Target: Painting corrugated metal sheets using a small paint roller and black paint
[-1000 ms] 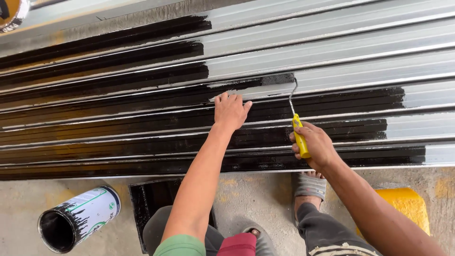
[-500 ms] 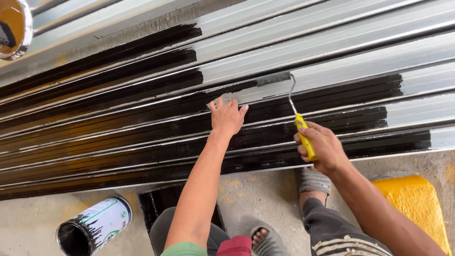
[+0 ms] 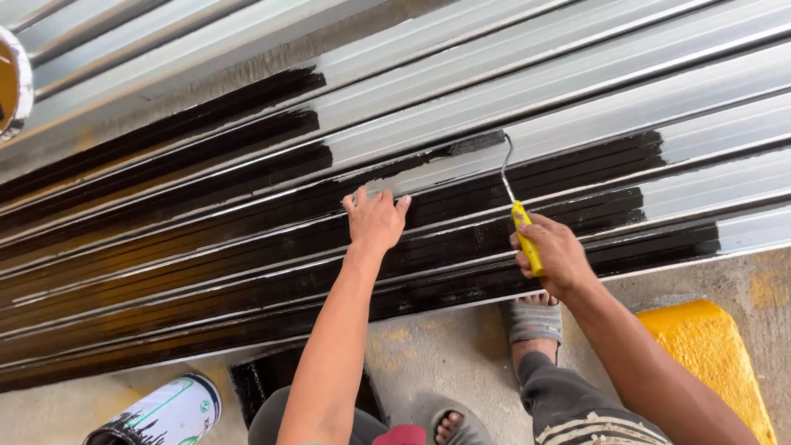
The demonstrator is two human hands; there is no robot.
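Note:
A ribbed metal shutter (image 3: 577,74) fills the upper view, its lower left bands coated in wet black paint and its upper right bare grey. My left hand (image 3: 376,219) presses flat against a painted rib near the centre. My right hand (image 3: 552,251) grips the yellow handle of a small paint roller (image 3: 476,145), whose dark sleeve lies on a rib at the edge between black and bare metal.
A white paint can (image 3: 161,414) lies at the lower left beside a black paint tray (image 3: 265,381) on the concrete floor. A yellow painted kerb block (image 3: 710,354) sits at the lower right. My sandalled feet (image 3: 534,317) stand just below the shutter.
The view has shifted, so the shutter sits lower and further left. The roller sleeve stays on the same rib with my right hand slightly lower; my left hand remains pressed on the shutter.

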